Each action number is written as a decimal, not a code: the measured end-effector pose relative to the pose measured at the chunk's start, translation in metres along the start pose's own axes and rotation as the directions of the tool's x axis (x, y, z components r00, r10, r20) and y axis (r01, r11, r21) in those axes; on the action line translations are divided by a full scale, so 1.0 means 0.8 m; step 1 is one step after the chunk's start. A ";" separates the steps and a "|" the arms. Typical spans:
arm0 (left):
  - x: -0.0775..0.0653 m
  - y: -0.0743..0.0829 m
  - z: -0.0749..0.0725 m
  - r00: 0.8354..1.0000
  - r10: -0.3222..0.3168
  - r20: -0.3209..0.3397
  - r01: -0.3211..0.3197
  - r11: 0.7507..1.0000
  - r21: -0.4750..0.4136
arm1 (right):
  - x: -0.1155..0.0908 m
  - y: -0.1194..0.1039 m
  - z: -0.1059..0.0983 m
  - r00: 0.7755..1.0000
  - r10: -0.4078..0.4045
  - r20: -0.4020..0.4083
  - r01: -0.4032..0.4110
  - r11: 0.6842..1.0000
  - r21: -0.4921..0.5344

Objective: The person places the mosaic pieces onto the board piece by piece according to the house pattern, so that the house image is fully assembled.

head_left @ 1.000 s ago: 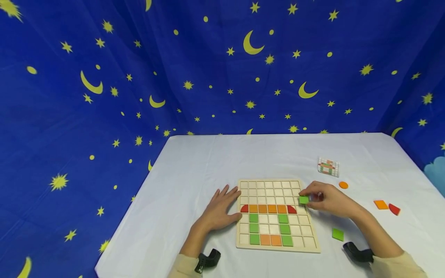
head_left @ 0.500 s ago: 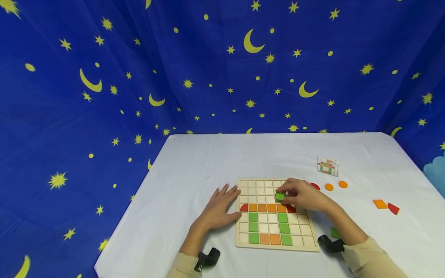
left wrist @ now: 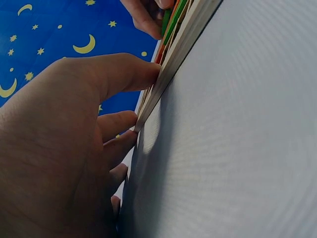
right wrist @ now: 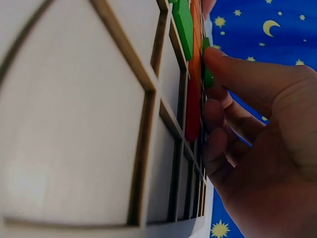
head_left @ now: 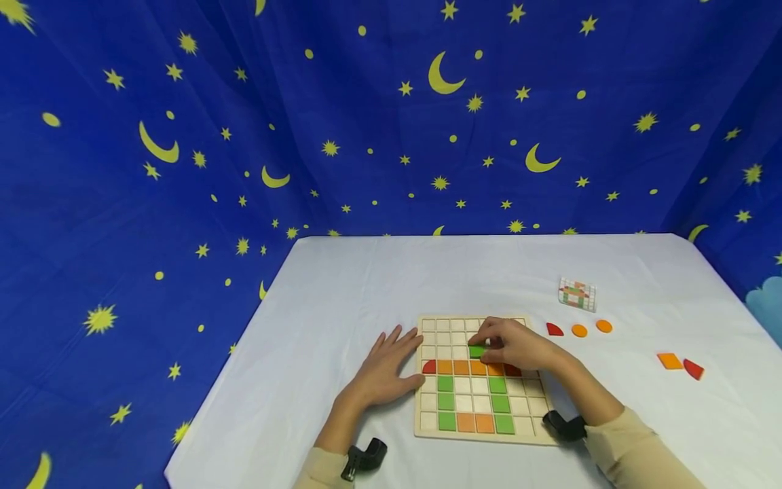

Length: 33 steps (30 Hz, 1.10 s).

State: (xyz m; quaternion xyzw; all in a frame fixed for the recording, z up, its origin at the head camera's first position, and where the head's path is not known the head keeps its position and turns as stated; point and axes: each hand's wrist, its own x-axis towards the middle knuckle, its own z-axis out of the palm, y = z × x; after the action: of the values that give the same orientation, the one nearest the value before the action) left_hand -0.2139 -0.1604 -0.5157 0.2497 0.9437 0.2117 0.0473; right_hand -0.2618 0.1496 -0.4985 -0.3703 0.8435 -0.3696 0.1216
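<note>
– Here we have the right hand (head_left: 516, 346) over the board (head_left: 480, 403), thumb and fingers pinching a green tile (head_left: 477, 352). Where do we place it?

– Just beyond the row of orange tiles (head_left: 461, 367), around the board's middle columns, at the fingertips. And how does it lie?

– Roughly face up, its sides running with the grid lines; it looks square, so we call no long axis.

– Seated in a cell?

– We can't fairly say: from the right wrist it shows edge-on, partly behind the thumb.

– And the left hand (head_left: 385, 370)?

– Fingers spread wide, relaxed, thumb and at least one fingertip touching the board's left edge.
</note>
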 end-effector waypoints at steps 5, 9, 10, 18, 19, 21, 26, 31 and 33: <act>0.000 -0.001 0.000 1.000 -0.009 0.001 0.009 1.000 0.000 | 0.002 -0.003 0.003 1.000 0.011 -0.009 -0.011 0.999 -0.037; 0.002 0.000 -0.002 1.000 -0.018 0.007 0.018 1.000 0.004 | 0.001 -0.004 0.001 1.000 0.017 -0.024 -0.019 0.998 -0.066; 0.003 0.000 -0.002 1.000 -0.016 0.005 0.016 1.000 0.004 | 0.000 -0.004 0.000 0.999 0.015 -0.028 -0.017 0.997 -0.070; 0.006 -0.001 -0.001 1.000 0.012 -0.014 -0.012 1.000 0.003 | -0.018 -0.005 -0.013 0.995 0.057 -0.081 -0.062 0.996 -0.062; 0.006 -0.001 -0.001 1.000 0.014 -0.015 -0.014 1.000 0.004 | -0.022 -0.005 -0.015 0.994 0.069 -0.087 -0.074 0.996 -0.054; 0.005 -0.002 -0.001 1.000 0.016 -0.014 -0.016 1.000 0.005 | -0.032 -0.006 -0.020 0.991 0.090 -0.099 -0.095 0.994 -0.047; 0.003 -0.002 -0.001 1.000 0.013 -0.012 -0.013 1.000 0.001 | -0.058 -0.007 -0.029 0.988 0.101 -0.119 -0.108 0.993 -0.054; 0.002 -0.001 0.001 1.000 0.005 -0.008 -0.005 1.000 -0.010 | -0.088 -0.006 -0.035 0.984 0.140 -0.107 -0.145 0.989 -0.038; 0.001 -0.001 0.002 1.000 0.006 -0.004 -0.006 1.000 -0.008 | -0.101 -0.004 -0.037 0.983 0.155 -0.102 -0.159 0.986 -0.041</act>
State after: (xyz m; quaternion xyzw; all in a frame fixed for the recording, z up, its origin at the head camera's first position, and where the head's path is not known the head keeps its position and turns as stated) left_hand -0.2150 -0.1600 -0.5176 0.2519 0.9422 0.2163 0.0459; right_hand -0.2180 0.2219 -0.4811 -0.2869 0.8838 -0.3560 0.0996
